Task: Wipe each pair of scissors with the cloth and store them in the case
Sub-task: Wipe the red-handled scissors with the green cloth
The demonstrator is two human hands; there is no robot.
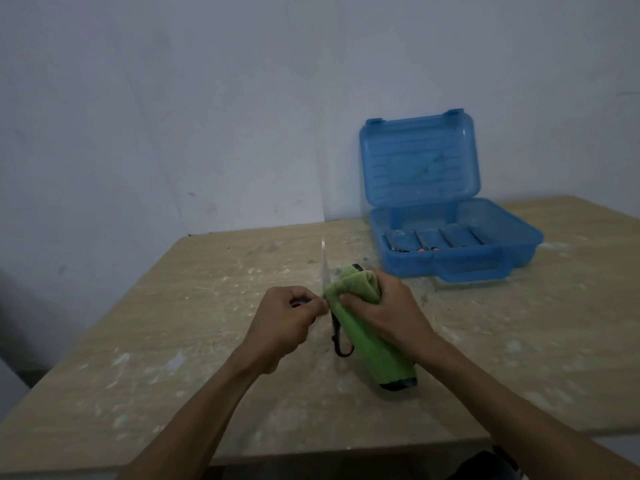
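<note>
Gripping scissors (325, 271) (L hand (287, 313)), R hand (384, 306) clutching cloth (367, 337).

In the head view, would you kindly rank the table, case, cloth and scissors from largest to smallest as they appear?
1. table
2. case, lid open
3. cloth, nearer the camera yet smaller-looking
4. scissors, partly wrapped in the cloth

Not a word or number here can be read; the blue case (419, 161) shows only a faint patch, too blurred to make out.
</note>
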